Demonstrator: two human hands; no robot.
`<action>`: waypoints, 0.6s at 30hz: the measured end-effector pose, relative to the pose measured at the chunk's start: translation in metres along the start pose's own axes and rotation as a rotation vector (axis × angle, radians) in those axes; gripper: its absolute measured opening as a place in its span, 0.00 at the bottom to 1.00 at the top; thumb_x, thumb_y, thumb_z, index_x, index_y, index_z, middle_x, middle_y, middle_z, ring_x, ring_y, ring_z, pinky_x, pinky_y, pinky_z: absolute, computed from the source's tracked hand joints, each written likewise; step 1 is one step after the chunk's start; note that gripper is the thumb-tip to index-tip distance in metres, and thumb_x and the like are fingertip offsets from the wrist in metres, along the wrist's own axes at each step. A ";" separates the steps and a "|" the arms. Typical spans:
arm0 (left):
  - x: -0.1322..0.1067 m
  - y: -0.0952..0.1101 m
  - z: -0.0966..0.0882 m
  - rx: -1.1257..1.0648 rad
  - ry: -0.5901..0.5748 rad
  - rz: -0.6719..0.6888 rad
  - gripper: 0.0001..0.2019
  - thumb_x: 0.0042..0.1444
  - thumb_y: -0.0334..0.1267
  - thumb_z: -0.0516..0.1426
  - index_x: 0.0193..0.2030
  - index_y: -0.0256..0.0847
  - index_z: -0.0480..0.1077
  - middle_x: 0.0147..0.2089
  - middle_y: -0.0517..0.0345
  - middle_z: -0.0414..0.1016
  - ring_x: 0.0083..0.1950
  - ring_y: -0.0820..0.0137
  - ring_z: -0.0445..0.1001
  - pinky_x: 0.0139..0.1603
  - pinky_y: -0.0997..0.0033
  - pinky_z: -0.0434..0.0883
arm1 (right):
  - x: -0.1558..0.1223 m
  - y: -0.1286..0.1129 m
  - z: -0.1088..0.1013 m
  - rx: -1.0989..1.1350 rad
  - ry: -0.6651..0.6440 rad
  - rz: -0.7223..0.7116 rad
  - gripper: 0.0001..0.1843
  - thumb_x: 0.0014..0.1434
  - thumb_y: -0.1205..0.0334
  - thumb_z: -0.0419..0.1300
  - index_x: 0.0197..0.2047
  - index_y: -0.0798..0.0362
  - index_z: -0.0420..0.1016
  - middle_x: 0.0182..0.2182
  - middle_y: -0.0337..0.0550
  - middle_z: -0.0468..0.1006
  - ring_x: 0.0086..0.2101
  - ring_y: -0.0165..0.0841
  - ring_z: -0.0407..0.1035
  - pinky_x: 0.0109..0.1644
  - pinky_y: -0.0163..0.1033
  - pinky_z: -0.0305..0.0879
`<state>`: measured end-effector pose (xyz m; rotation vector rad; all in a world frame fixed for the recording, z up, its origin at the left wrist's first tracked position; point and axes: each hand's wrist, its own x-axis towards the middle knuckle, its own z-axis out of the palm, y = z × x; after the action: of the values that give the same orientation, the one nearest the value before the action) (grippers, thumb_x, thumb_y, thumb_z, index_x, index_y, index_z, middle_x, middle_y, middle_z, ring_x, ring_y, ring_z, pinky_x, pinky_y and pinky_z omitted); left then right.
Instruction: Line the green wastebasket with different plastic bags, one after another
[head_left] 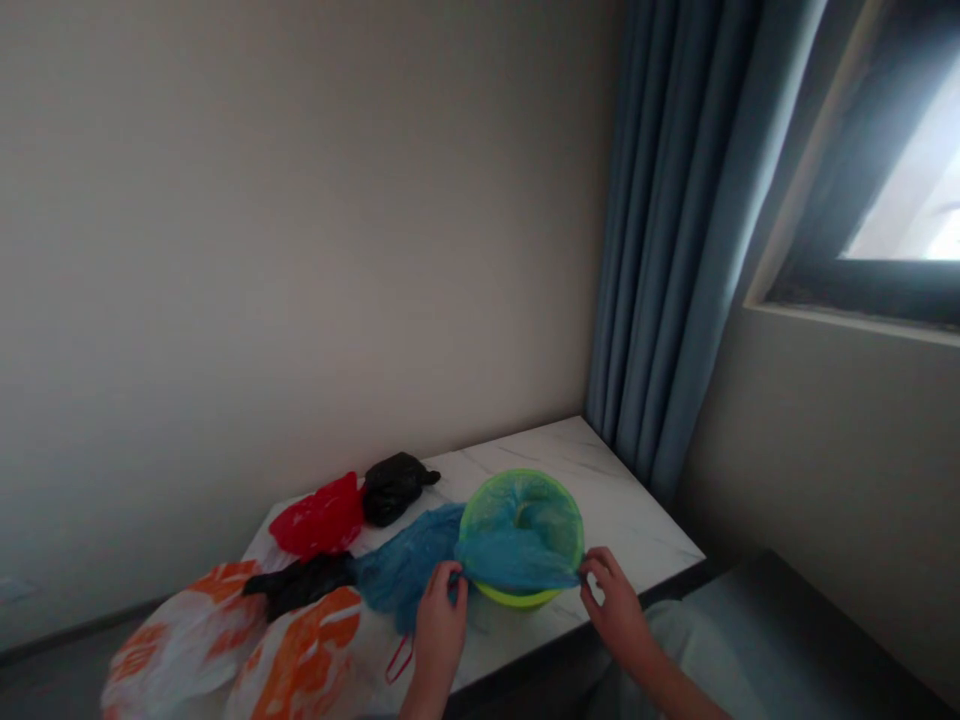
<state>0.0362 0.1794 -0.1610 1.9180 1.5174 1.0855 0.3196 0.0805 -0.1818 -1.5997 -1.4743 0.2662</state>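
Fingers of the left hand (441, 635) and right hand (615, 608) pinch the edge of a blue plastic bag (517, 563), drawn across the rim of a lime-green bin (521, 510), lower centre of frame. Bin stands on a marble tabletop (637, 520). Red bag (319, 516) and black bag (394, 488) lie to its left; orange-printed white bags (225, 645) lower left.

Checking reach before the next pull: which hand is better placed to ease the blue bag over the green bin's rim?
Probably the right hand: it grips the blue bag at the green bin's rim.
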 end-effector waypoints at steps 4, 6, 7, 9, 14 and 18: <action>-0.023 -0.007 0.007 -0.002 -0.051 -0.006 0.13 0.58 0.40 0.51 0.45 0.44 0.73 0.52 0.47 0.76 0.55 0.57 0.76 0.59 0.56 0.70 | -0.022 0.008 0.003 -0.115 -0.046 0.003 0.13 0.55 0.73 0.54 0.38 0.48 0.76 0.42 0.47 0.73 0.43 0.38 0.72 0.47 0.42 0.72; -0.029 -0.011 0.011 0.015 -0.092 -0.014 0.13 0.58 0.40 0.51 0.45 0.45 0.74 0.54 0.48 0.75 0.56 0.57 0.76 0.60 0.57 0.70 | -0.025 0.014 0.005 -0.160 -0.080 0.000 0.14 0.55 0.73 0.55 0.38 0.47 0.77 0.41 0.47 0.74 0.42 0.39 0.73 0.46 0.42 0.72; -0.030 -0.013 0.014 0.027 -0.109 -0.017 0.13 0.58 0.40 0.51 0.45 0.44 0.74 0.55 0.47 0.75 0.56 0.57 0.76 0.60 0.57 0.70 | -0.025 0.016 0.007 -0.183 -0.089 0.000 0.15 0.55 0.73 0.55 0.38 0.47 0.78 0.40 0.47 0.75 0.42 0.40 0.73 0.46 0.42 0.73; -0.029 -0.017 0.017 0.057 -0.133 -0.022 0.13 0.59 0.39 0.50 0.43 0.43 0.75 0.55 0.46 0.75 0.57 0.58 0.76 0.60 0.58 0.70 | -0.023 0.021 0.009 -0.223 -0.098 0.006 0.15 0.57 0.72 0.54 0.39 0.46 0.79 0.40 0.47 0.76 0.43 0.41 0.73 0.47 0.44 0.72; -0.025 -0.026 0.023 0.105 -0.122 -0.075 0.13 0.59 0.37 0.49 0.44 0.41 0.74 0.52 0.45 0.77 0.55 0.58 0.77 0.58 0.58 0.71 | -0.016 0.031 0.008 -0.235 -0.115 0.026 0.18 0.60 0.69 0.52 0.45 0.46 0.81 0.44 0.48 0.78 0.46 0.41 0.74 0.53 0.44 0.72; -0.037 -0.035 0.023 -0.033 0.007 -0.161 0.21 0.60 0.45 0.50 0.56 0.38 0.68 0.55 0.40 0.76 0.57 0.56 0.76 0.56 0.56 0.73 | -0.021 0.053 -0.011 -0.198 -0.110 0.101 0.25 0.63 0.65 0.49 0.60 0.46 0.73 0.51 0.48 0.76 0.46 0.38 0.76 0.53 0.43 0.72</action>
<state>0.0317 0.1565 -0.2120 1.7381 1.6169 1.0401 0.3581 0.0642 -0.2225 -1.8472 -1.5439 0.2762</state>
